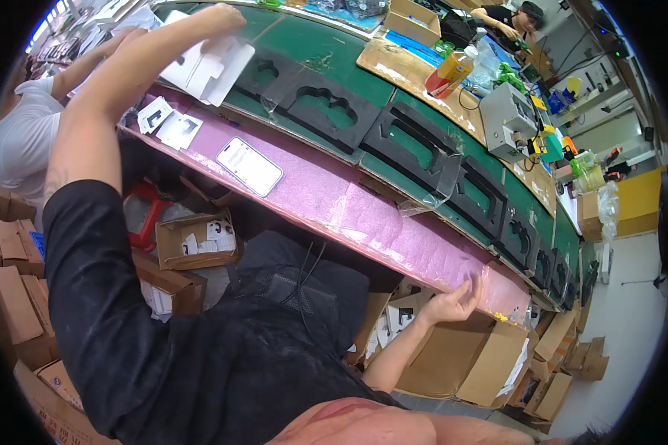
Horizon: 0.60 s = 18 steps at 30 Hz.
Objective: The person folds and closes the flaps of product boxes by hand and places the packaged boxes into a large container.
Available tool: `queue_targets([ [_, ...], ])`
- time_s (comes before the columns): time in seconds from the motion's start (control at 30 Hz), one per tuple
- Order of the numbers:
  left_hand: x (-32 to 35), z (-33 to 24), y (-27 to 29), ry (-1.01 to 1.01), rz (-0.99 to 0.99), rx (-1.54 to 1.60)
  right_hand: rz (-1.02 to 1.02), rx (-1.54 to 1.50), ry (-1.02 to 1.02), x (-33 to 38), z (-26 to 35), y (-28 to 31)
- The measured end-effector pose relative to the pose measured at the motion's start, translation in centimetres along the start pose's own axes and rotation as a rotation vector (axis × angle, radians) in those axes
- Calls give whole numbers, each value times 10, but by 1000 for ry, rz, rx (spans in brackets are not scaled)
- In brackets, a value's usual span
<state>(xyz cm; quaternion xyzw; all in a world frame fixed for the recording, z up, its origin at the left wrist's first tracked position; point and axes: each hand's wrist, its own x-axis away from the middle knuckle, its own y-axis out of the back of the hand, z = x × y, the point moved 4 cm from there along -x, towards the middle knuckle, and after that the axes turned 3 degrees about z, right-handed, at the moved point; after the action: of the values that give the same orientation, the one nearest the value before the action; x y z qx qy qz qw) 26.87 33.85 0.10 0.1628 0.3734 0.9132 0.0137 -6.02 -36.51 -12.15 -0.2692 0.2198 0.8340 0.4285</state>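
My left hand [214, 20] reaches far out over the bench and grips the top edge of a white die-cut cardboard insert [209, 68], held above the green belt [312, 44]. Below it, two more white inserts [169, 120] lie on the pink foam mat [364, 211]. My right hand [455, 300] is low at the near edge of the pink mat with its fingers curled and apart, and nothing is visible in it. Just under it stands an open cardboard box [453, 356] with white inserts [393, 320] beside it.
A smartphone [249, 166] lies screen-up on the pink mat. Several black foam trays [321, 107] with cut-outs run along the green belt. Under the bench are a box of inserts [197, 241] and cartons [11, 297]. A person in a white shirt [22, 141] sits at my left.
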Motion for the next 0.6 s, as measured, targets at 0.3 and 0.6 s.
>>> queue_targets([
  [0.3,173,-40,210,27,-272,778,413,-434,64,-5,107,-112],
  [0.6,151,-278,215,-360,-520,1913,627,-998,-381,-15,120,-148],
])
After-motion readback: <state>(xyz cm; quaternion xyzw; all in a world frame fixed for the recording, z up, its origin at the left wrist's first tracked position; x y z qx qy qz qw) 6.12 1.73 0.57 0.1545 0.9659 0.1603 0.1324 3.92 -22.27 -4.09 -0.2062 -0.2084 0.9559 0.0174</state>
